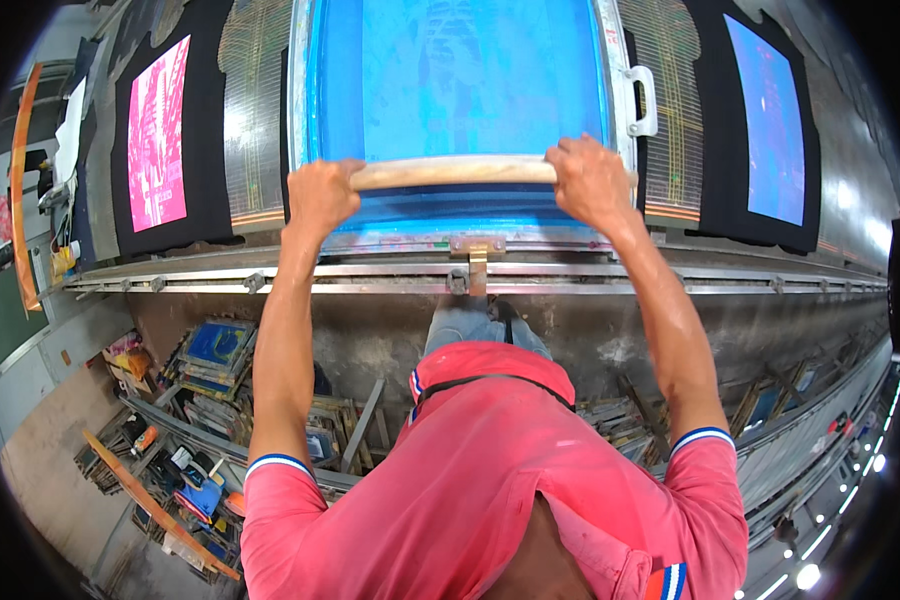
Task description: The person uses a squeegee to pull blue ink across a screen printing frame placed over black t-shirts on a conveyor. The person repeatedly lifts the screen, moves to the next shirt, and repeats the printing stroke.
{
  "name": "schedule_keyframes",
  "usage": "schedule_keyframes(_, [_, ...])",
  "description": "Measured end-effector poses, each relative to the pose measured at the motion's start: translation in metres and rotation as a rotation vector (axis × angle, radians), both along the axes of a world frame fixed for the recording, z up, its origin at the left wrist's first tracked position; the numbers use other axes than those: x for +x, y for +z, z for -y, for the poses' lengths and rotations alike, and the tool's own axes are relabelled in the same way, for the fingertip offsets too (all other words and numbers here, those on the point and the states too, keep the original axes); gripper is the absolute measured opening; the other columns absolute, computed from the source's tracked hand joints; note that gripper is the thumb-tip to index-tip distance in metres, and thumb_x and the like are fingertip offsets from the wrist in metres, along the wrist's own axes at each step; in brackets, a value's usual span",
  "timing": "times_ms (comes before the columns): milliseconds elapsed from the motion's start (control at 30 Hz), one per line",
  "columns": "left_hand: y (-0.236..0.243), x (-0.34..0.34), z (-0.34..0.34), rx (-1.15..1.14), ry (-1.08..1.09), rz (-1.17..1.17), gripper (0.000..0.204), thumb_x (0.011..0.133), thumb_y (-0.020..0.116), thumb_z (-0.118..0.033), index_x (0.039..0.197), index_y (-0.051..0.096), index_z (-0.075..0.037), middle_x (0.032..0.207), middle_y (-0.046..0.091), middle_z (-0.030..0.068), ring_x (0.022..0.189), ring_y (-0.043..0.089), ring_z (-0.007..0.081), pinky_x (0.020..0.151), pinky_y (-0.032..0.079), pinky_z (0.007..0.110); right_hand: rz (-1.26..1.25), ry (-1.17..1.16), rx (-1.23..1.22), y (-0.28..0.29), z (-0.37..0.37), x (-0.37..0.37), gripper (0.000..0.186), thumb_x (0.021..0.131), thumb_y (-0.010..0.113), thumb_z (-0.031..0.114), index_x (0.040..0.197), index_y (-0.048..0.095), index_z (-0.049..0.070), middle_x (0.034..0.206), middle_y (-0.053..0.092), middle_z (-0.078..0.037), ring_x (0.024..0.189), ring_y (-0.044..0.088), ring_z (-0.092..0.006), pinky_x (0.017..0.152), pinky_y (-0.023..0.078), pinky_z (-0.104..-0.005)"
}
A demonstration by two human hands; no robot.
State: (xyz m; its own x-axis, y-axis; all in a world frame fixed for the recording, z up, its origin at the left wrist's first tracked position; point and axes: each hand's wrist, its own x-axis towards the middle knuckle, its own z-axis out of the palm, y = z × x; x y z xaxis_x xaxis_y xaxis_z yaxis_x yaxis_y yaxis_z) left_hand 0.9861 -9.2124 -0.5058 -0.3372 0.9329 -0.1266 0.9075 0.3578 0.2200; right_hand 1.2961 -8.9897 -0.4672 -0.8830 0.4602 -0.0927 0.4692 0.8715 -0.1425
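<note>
Both of my hands grip a wooden-handled squeegee (455, 172) that lies crosswise over a blue printing screen (470, 80). My left hand (322, 197) is closed round its left end, and my right hand (590, 183) round its right end. The squeegee sits at the near end of the screen; its blade is hidden under the handle. Blue ink covers the mesh beyond it. A pale metal frame (300, 80) surrounds the screen, with a white handle (645, 102) on its right side. Whatever lies under the screen cannot be made out.
A black shirt with a pink print (158, 140) lies to the left, and another with a blue print (770, 120) to the right. A metal rail (390, 280) runs along the table's near edge. Stacked old screens (210, 350) stand behind me at lower left.
</note>
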Motion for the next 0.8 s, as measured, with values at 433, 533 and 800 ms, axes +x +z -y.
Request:
schedule_keyframes(433, [0.025,-0.034,-0.045,-0.049,-0.051,0.03,0.032,0.072,0.067,-0.012,0.099,0.081,-0.022,0.072,0.07,0.0171,0.068,0.068,0.0362,0.063,0.054,0.047,-0.067,-0.018,0.014,0.011,-0.032,-0.022,0.007,0.075,0.063,0.007,0.078,0.07,0.006,0.079,0.068,-0.014,0.077,0.068,-0.0353,0.076,0.055,-0.0496])
schedule_keyframes(533, [0.019,-0.084,-0.117,0.028,-0.061,0.027,0.028,0.073,0.07,-0.017,0.099,0.081,-0.022,0.075,0.07,0.0174,0.071,0.069,0.0366,0.065,0.054,0.048,-0.05,-0.033,0.061,0.009,-0.105,-0.07,0.009,0.076,0.062,0.008,0.08,0.071,0.008,0.081,0.069,-0.014,0.076,0.067,-0.0376,0.068,0.054,-0.0511])
schedule_keyframes(800, [-0.002,-0.212,-0.312,0.055,-0.029,-0.027,0.029,0.07,0.069,-0.017,0.097,0.08,-0.018,0.082,0.072,0.0192,0.08,0.07,0.0397,0.072,0.056,0.049,0.015,-0.039,0.135,-0.001,-0.308,-0.205,0.019,0.077,0.061,0.015,0.09,0.073,0.009,0.088,0.072,-0.017,0.087,0.07,-0.0387,0.075,0.055,-0.0516])
